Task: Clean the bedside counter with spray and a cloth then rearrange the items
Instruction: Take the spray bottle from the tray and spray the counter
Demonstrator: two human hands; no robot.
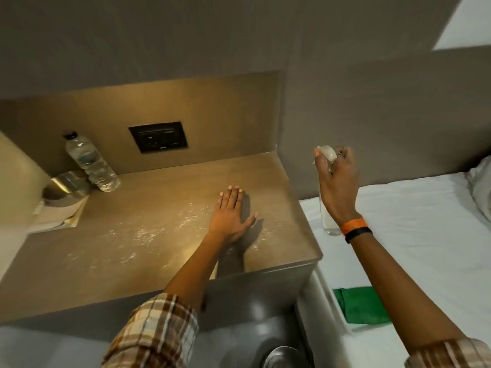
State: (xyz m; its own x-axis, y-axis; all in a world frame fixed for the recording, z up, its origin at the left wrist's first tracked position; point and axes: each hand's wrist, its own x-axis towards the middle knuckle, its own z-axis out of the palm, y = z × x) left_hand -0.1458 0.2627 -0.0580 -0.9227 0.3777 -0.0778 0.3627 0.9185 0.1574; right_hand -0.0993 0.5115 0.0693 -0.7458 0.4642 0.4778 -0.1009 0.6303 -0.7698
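Two hands are sharing the work here. At mid-frame the left hand (230, 213) is lying flat and open on the bedside counter (148, 235), holding nothing, probably steadying the person, among glistening spray droplets (148, 232). Right of centre the right hand (335, 179) is clamped around a clear spray bottle (327, 221), raised above the bed edge; its nozzle seems to be aiming toward the counter, though blur hides it. A green cloth (358, 305) is waiting on the white bed (414, 235) at lower right, within reach for wiping. A water bottle (91, 162) is standing at upper left, out of the way.
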